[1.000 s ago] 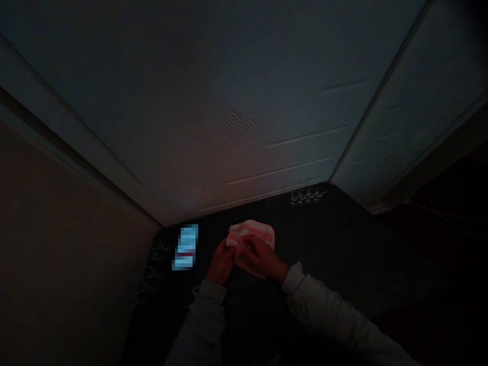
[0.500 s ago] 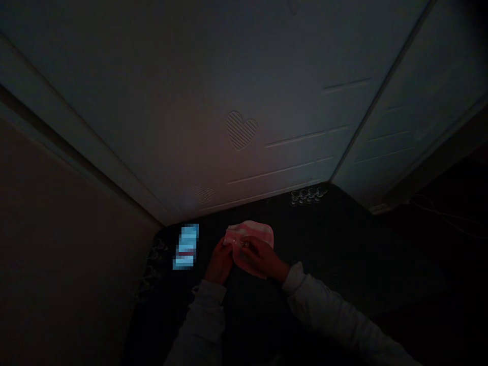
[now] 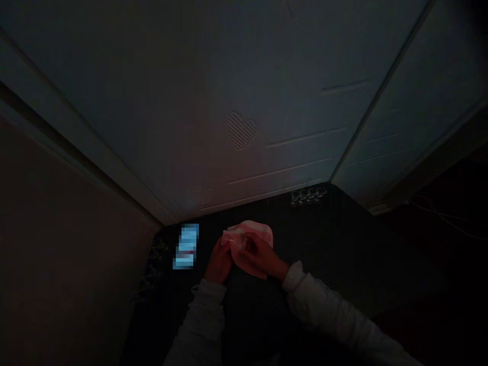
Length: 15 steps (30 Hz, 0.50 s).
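Observation:
A pink-and-white cloth (image 3: 256, 230) hangs between my two hands above the dark table. My left hand (image 3: 219, 261) is closed on the left end of the cloth, its fingers partly under the folds. My right hand (image 3: 263, 255) is closed on a small clear glass (image 3: 244, 243), which lies against the cloth and catches a little light. The glass's far end reaches toward my left fingers. Darkness and my fingers hide much of its shape.
Several small stemmed glasses (image 3: 305, 196) stand in rows at the table's back edge by the white panel (image 3: 183, 127). More clear glasses (image 3: 152, 264) line the left edge. A lit, pixelated phone screen (image 3: 186, 246) lies left of my hands on the dark table (image 3: 343, 254).
The left end of the cloth and the glass have shifted slightly in my fingers. My right fingers have turned a little; both arms stay in place.

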{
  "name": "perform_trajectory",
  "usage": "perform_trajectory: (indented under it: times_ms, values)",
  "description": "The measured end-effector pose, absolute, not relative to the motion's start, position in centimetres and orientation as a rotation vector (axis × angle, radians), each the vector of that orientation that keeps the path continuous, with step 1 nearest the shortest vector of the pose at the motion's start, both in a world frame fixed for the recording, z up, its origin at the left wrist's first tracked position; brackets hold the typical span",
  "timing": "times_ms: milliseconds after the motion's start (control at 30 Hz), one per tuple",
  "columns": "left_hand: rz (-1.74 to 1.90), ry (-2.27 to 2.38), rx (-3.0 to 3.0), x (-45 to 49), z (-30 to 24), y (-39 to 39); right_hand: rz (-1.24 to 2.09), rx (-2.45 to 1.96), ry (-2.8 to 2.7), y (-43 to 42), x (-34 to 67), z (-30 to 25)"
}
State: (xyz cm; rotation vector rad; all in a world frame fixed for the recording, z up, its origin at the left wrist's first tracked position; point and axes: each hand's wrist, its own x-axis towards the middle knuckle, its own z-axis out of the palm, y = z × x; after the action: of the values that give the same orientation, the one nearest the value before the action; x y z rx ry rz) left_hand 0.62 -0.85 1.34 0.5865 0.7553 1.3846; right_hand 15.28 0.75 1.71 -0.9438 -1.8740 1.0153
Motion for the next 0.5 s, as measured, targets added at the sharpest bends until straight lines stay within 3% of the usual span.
perform_trajectory:
  times_ms: [500]
  values:
    - [1.374,0.747,0.572,0.51,1.39,-0.89,1.048,-0.959,-1.878,0.71,15.28,1.93]
